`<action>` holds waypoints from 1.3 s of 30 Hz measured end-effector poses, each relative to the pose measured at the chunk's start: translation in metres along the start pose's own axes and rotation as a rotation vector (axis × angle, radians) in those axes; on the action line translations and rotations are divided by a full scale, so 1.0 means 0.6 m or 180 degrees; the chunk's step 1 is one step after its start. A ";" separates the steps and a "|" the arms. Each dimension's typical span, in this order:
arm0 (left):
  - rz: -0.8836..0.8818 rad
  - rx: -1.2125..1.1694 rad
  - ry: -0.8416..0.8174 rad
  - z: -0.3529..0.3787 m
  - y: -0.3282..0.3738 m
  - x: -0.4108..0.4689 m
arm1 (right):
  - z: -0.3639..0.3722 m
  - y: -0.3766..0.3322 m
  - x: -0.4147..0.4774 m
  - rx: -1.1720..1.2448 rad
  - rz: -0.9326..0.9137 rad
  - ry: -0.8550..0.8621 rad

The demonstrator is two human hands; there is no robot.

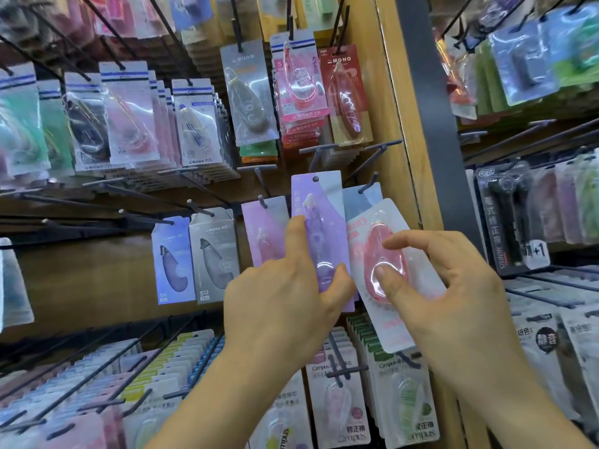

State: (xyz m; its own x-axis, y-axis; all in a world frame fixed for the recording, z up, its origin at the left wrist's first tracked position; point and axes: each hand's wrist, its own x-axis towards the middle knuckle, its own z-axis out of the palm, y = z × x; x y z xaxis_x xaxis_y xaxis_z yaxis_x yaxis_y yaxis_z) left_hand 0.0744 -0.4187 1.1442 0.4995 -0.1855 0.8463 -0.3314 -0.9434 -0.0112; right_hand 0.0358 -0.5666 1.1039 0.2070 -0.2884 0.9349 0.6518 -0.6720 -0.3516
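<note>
**Stationery wall, a correction-tape pack in each hand**

Rows of dark metal hooks (pixel 368 186) cover a shop wall beside a wooden post (pixel 398 124), each hook hung with blister-packed correction tapes. A red MONO pack (pixel 345 98) hangs above, a grey pack (pixel 215 254) and a blue pack (pixel 173 260) hang to the left, and Campus packs (pixel 337 400) hang below.

In front of this display, the left hand (pixel 285 306) pinches a purple pack (pixel 319 202). Its index finger lies up the left side of the blister and its thumb presses the lower right edge. The pack stands upright, and the punched hole at its top is clear of any hook.

The right hand (pixel 453 296) grips a pink pack (pixel 366 251), which is tilted with its top leaning left. The thumb rests on the lower part of the pink blister, the index finger stretches across above it, and the other fingers curl behind the card's right edge.

The two packs sit side by side at mid-height of the display. Their inner edges meet or overlap, and the two thumbs are close together.
</note>
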 end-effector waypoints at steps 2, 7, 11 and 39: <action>0.0074 0.0076 0.0012 -0.001 0.002 0.006 | -0.002 0.001 0.002 0.0030 -0.0009 -0.0051; 0.0051 0.0178 0.0012 0.012 -0.004 0.018 | -0.006 0.012 -0.002 -0.0035 0.0025 -0.0183; 0.0126 0.0261 -0.0134 0.023 0.000 0.021 | -0.015 0.017 -0.004 -0.0071 0.0092 -0.0211; 0.0462 -0.3766 -0.0746 -0.003 -0.057 -0.071 | -0.023 -0.021 0.002 0.2136 0.0980 -0.0926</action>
State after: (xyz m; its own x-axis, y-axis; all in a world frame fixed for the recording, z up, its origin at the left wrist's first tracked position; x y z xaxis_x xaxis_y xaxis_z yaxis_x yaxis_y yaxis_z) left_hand 0.0627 -0.3781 1.1094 0.4892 -0.4293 0.7592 -0.8610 -0.0988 0.4989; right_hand 0.0175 -0.5679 1.1090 0.5716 -0.1424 0.8081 0.8156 -0.0096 -0.5786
